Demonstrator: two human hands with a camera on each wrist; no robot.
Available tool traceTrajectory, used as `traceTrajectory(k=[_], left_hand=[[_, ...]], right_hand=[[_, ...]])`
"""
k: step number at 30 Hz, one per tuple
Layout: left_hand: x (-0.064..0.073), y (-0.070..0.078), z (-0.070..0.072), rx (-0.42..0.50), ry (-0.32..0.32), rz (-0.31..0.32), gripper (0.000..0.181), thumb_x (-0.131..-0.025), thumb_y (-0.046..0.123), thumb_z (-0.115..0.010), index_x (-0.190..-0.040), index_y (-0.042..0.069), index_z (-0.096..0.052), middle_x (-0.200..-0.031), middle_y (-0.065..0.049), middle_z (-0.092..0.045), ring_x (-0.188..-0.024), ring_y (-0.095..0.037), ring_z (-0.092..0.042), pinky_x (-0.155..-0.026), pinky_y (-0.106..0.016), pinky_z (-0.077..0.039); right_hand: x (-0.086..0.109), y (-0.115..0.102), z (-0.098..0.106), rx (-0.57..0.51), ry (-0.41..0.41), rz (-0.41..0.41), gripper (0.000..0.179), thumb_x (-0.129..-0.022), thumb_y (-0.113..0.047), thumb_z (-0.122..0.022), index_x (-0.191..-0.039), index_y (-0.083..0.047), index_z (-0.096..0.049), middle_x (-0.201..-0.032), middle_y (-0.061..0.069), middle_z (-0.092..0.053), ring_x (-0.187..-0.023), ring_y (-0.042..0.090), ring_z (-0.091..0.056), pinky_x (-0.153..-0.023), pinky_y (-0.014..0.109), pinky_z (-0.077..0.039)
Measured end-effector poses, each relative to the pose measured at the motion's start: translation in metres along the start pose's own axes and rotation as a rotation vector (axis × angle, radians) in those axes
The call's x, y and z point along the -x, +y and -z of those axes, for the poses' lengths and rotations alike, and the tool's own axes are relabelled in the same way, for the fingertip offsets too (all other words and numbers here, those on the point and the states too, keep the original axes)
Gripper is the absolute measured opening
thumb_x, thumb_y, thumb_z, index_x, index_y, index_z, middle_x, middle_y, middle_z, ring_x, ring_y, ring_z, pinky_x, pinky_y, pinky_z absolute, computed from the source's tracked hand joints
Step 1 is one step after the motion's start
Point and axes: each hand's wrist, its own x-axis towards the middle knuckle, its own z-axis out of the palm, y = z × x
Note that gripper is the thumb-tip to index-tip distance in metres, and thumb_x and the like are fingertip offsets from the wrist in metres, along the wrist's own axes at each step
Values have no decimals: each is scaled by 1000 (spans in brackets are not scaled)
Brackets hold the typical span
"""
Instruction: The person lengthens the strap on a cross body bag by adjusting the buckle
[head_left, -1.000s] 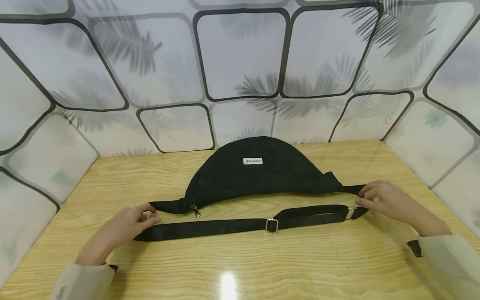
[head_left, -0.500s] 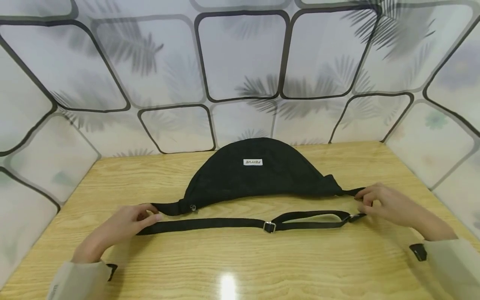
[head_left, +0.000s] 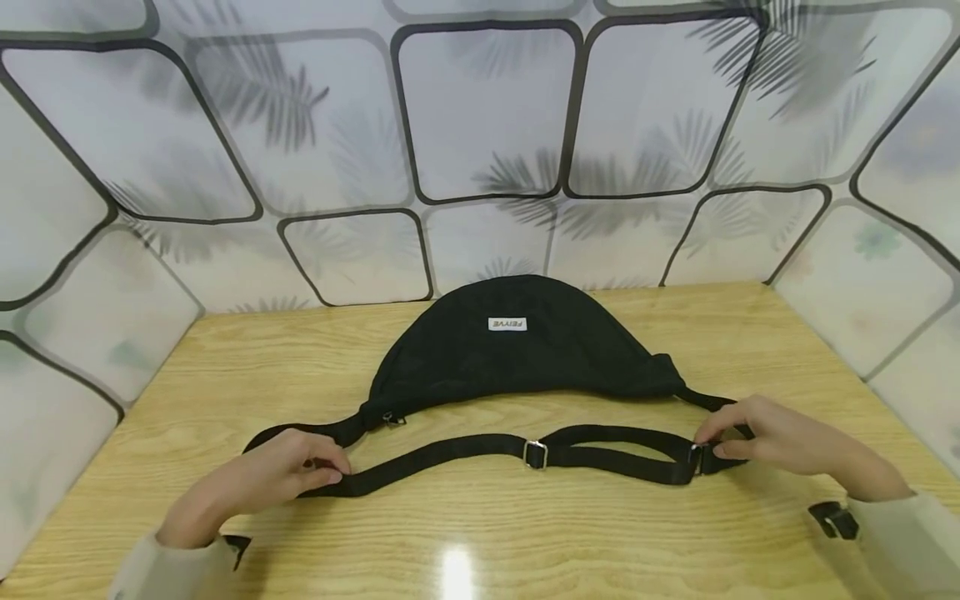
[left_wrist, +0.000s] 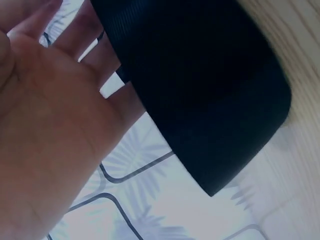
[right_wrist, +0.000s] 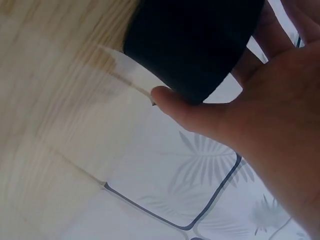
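Observation:
A black waist bag (head_left: 525, 350) with a small white label lies on the table, its curved side toward the back wall. Its strap (head_left: 457, 448) runs along the front, with a metal slider (head_left: 536, 454) near the middle. At the strap's left bend, my left hand (head_left: 262, 475) pinches the front length between thumb and fingers. On the other side, my right hand (head_left: 787, 437) grips the strap beside a second buckle (head_left: 696, 459). The wide dark strap (left_wrist: 200, 95) hides the left fingertips in the left wrist view. In the right wrist view, the thumb lies along the strap (right_wrist: 195, 45).
The wood-grain table (head_left: 570, 533) extends in front of the bag. A patterned fabric wall (head_left: 480, 117) encloses the back and both sides. A small zipper pull (head_left: 393, 419) hangs at the bag's left end.
My left hand has shifted right and toward the front, bending the strap's left part. My right hand has come forward to the buckle. The bag's body has stayed nearly in place.

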Motion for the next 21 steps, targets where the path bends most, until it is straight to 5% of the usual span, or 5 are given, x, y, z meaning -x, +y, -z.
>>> traceTrajectory(k=[5,11,17,21], left_hand=[[5,1,-2,62,-76,-47,12,-97,0,-66,-101,6,-76,-100,0,-73,-88,-2,-63,-68,-27,-54],[8,5,-4,113,-158,-10,14,-98,1,-64,-103,6,-76,-104,0,-72,-94,-2,-62,-72,-27,-54],[4,15,-3,118,-123,16,16,-102,8,-61,-113,3,-73,-107,-1,-71,-93,-5,-64,-72,-29,-55],[1,29,-1,-13,82,104,23,-104,16,-60,-121,4,-70,-110,0,-68,-95,-12,-64,-74,-32,-55]], right_hand=[[4,-2,2,-204,-97,62,39,-83,20,-66,-109,-8,-76,-110,-3,-72,-101,7,-64,-77,26,-53],[4,-9,1,-361,-227,95,41,-82,17,-68,-112,-10,-75,-113,7,-71,-105,15,-64,-79,29,-53],[8,-16,6,-197,-193,16,37,-90,10,-67,-123,-9,-70,-117,-3,-69,-104,10,-64,-77,29,-52],[12,-23,13,13,-27,-106,27,-97,3,-64,-123,-2,-68,-117,-2,-70,-103,4,-62,-72,27,-52]])
